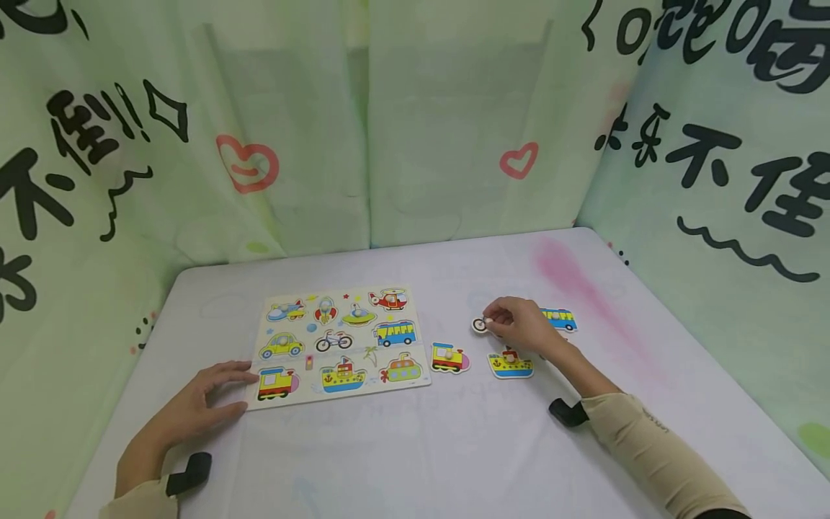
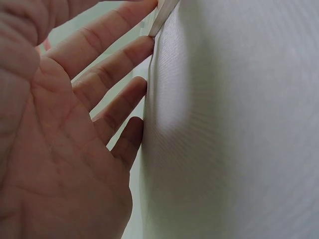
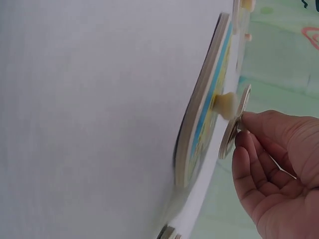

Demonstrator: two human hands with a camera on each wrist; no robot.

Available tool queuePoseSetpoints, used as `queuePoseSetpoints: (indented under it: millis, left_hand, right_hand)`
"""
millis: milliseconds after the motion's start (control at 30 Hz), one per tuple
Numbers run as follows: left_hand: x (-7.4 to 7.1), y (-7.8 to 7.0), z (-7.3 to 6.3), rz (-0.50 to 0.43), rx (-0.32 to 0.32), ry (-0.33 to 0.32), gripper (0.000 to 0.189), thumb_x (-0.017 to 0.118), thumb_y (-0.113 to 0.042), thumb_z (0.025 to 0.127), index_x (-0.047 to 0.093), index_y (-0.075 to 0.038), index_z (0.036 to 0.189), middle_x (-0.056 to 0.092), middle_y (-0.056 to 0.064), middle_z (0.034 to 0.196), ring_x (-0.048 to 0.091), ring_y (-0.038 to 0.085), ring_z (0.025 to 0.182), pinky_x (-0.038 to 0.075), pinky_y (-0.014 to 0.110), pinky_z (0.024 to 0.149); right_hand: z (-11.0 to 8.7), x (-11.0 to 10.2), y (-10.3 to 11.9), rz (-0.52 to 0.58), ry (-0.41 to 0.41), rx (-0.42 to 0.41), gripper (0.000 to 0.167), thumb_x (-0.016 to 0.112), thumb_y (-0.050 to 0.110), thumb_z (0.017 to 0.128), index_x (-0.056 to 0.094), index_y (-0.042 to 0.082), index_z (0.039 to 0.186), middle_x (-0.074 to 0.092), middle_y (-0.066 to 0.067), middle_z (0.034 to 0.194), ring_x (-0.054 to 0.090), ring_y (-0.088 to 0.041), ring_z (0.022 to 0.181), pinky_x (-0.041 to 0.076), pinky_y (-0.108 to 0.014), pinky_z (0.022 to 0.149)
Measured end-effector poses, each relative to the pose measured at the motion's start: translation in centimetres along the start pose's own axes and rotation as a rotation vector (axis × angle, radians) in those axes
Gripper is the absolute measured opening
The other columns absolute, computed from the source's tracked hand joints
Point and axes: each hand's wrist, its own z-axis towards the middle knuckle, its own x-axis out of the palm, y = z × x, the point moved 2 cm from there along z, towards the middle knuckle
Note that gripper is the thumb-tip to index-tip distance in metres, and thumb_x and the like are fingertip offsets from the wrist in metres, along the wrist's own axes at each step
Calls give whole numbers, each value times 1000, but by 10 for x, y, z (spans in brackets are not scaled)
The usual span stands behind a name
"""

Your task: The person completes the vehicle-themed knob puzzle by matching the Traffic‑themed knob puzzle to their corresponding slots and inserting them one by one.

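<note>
My right hand (image 1: 519, 322) pinches a bicycle puzzle piece (image 1: 479, 326) between thumb and fingers. In the right wrist view this thin piece (image 3: 231, 134) is tilted up off the white cloth. Closer to that camera lies the boat puzzle piece (image 3: 199, 127) with its wooden knob. My left hand (image 1: 194, 404) is at the left edge of the picture puzzle board (image 1: 362, 335), fingers spread, tips right at the edge. The left wrist view shows its palm and loosely straight fingers (image 2: 117, 64). Printed vehicles, a bicycle among them, cover the board.
A train puzzle piece (image 1: 449, 358) lies just right of the board. Partly behind my right hand is a bus puzzle piece (image 1: 560, 319). The table (image 1: 363, 461) has a white cloth with a pink smear at the right. Green printed curtains (image 1: 415, 108) enclose its back and sides.
</note>
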Motion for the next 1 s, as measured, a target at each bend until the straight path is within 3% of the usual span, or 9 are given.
queuePoseSetpoints:
  millis: [367,1000]
  left_hand:
    - [1,2,-1,6,-6,9,40,82,-14,85,70,-11,123,52,25,145,35,53,136,29,78,103]
    - [3,0,0,12,-31,11,41,83,-15,84,70,-12,123,52,24,147,34,53,138,29,79,104]
  right_hand:
    - [-3,5,21,157,-18,-50,16,76,13,93,73,6,108,73,-4,96,68,-18,87,59,-30,80]
    - [2,24,77,354,11,-122,19,76,13,93,73,5,110,72,-5,98,67,-18,87,58,-26,81]
